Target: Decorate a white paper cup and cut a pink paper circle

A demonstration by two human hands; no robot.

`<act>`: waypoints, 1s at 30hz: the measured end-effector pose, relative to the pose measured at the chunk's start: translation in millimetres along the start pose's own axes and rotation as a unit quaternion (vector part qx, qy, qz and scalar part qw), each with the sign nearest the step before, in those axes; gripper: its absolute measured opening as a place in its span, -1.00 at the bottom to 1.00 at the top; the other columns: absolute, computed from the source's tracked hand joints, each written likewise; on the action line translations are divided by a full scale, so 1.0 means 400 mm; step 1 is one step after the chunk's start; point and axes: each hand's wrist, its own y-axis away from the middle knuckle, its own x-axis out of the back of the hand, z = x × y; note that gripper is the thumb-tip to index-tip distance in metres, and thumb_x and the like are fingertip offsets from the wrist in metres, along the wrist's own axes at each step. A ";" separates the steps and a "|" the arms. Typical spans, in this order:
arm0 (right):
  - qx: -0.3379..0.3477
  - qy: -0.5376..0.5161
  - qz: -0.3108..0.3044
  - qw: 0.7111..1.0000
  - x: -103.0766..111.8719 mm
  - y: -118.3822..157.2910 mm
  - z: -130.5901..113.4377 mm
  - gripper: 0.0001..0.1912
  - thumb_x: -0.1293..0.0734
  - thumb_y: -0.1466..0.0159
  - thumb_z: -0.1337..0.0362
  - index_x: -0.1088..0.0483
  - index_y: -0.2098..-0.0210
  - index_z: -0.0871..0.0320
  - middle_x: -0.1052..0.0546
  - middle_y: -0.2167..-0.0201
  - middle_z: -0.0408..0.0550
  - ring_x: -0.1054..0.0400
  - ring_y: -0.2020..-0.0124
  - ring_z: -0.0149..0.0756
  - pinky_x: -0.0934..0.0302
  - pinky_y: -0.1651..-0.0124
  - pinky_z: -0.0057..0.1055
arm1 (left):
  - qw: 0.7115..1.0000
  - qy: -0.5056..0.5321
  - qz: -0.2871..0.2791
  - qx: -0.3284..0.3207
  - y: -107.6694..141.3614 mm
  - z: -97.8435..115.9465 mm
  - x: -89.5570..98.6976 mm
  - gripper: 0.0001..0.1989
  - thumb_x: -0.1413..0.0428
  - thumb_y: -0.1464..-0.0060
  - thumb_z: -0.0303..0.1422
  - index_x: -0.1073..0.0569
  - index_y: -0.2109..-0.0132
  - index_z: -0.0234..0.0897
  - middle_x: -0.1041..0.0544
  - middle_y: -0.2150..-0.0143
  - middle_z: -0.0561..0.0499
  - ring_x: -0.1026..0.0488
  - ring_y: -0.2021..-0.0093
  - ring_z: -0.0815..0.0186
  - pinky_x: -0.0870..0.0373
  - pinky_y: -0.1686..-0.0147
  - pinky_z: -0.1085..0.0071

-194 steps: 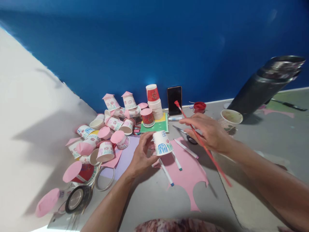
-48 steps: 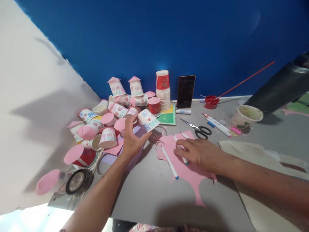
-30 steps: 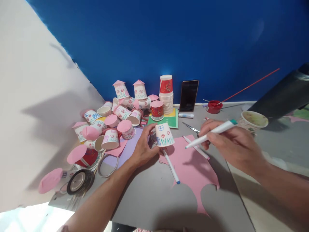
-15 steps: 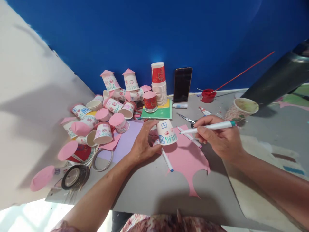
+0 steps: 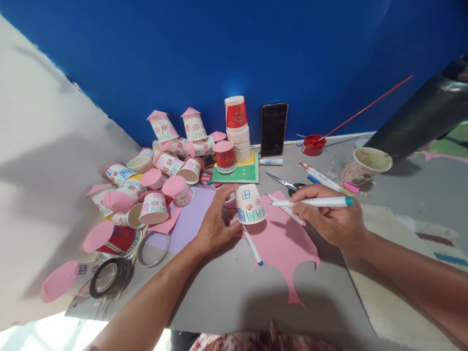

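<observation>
My left hand (image 5: pixel 218 218) is closed on a white paper cup (image 5: pixel 250 204) turned mouth down, its thumb and fingers at the cup's left side. Drawn on the cup are a blue window, red flowers, green grass and a blue shape low on the left. Between the fingers of my right hand (image 5: pixel 329 214) is a teal-capped marker pen (image 5: pixel 314 202), its tip pointing left, a little to the right of the cup and apart from it. Beneath lies cut pink paper (image 5: pixel 285 243), with a blue-ended marker (image 5: pixel 253 247) and a pink-ended marker (image 5: pixel 288 211) on it.
Decorated cups with pink paper tops (image 5: pixel 152 207) crowd the left side. A stack of cups (image 5: pixel 239 141), a phone (image 5: pixel 274 129) and a red paint pot (image 5: pixel 313 145) stand along the wall. Scissors (image 5: pixel 283 182) lie behind my right hand; a dark bottle (image 5: pixel 413 114) leans at right.
The marker in my right hand has tipped nearer to level, and that hand sits slightly lower. My left hand still holds the cup. The whole view has shifted a little.
</observation>
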 end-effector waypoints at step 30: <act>0.018 0.018 -0.035 0.999 0.007 0.005 -0.050 -0.92 -0.43 -0.38 0.28 -0.56 0.27 0.10 -0.59 0.49 -0.17 -0.25 0.68 -0.48 -0.07 0.65 -0.47 | 0.994 -0.005 -0.044 -0.101 0.003 0.032 -0.007 -0.21 -0.35 -0.06 -0.38 -0.26 -0.39 -0.07 -0.47 -0.24 -0.19 -0.44 -0.26 -0.06 -0.46 -0.21 -0.02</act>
